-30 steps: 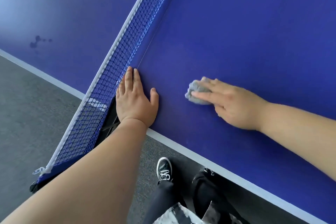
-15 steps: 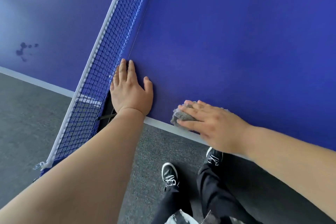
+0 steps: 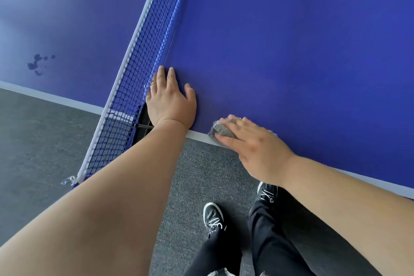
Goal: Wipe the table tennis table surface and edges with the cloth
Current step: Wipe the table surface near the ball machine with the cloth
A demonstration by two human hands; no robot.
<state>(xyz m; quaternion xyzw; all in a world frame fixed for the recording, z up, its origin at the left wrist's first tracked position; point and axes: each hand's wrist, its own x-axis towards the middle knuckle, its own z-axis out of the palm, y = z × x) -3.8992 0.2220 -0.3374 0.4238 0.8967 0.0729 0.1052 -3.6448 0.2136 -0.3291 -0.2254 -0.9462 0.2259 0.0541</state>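
The blue table tennis table (image 3: 291,56) fills the upper part of the view, with a white line along its near edge (image 3: 197,135). My right hand (image 3: 253,148) presses a small grey cloth (image 3: 220,130) flat onto that near edge, fingers straight over it. My left hand (image 3: 169,98) rests flat on the table beside the net (image 3: 143,69), fingers straight and pointing away from me.
The net runs diagonally from the near left to the far top, its clamp (image 3: 141,123) beside my left wrist. A dark stain (image 3: 37,64) marks the table half left of the net. Grey carpet (image 3: 44,141) and my black shoes (image 3: 212,217) lie below the edge.
My right hand has slid the cloth from the table surface toward me, down onto the white near edge. My left hand has stayed flat beside the net.
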